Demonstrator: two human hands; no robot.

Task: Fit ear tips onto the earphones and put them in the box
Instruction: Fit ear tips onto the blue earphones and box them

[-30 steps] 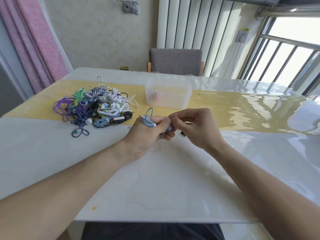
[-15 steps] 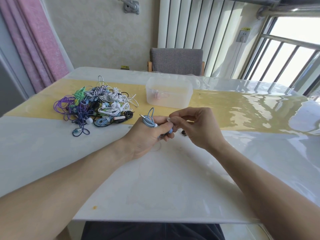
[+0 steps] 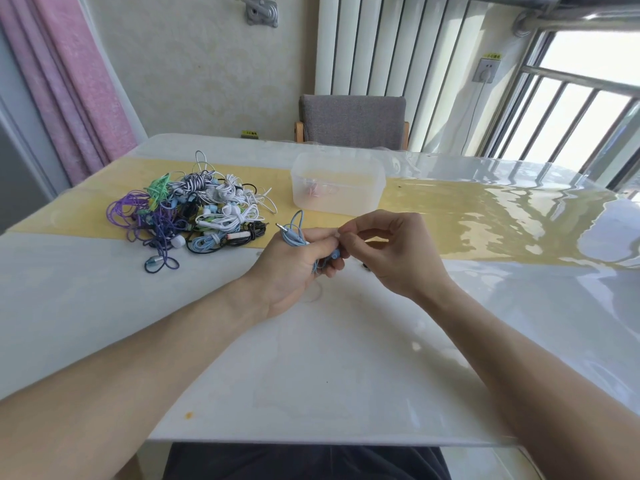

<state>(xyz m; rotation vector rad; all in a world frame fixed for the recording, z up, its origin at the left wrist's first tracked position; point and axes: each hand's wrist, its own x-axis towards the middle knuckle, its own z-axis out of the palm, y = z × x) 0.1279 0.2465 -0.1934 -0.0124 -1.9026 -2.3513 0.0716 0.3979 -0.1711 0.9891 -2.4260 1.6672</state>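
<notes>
My left hand [image 3: 294, 268] is closed around a coiled light-blue earphone [image 3: 294, 233]; its cable loop and jack stick up above my fist and a blue earbud [image 3: 334, 253] shows below my fingers. My right hand [image 3: 391, 251] meets it from the right, thumb and forefinger pinched at the earbud end; what they pinch is too small to make out. A clear plastic box [image 3: 337, 183] stands just beyond both hands, with one pink earphone inside. A small dark ear tip [image 3: 366, 267] lies on the table under my right hand.
A tangled pile of earphones [image 3: 194, 213] in purple, green, white, black and blue lies to the left on the yellow table runner [image 3: 467, 223]. The white table [image 3: 311, 358] is glossy. A grey chair [image 3: 351, 121] stands at the far side.
My right hand's pinched fingertips have risen slightly toward the top of my left fist. The left hand and earphone have stayed nearly in place.
</notes>
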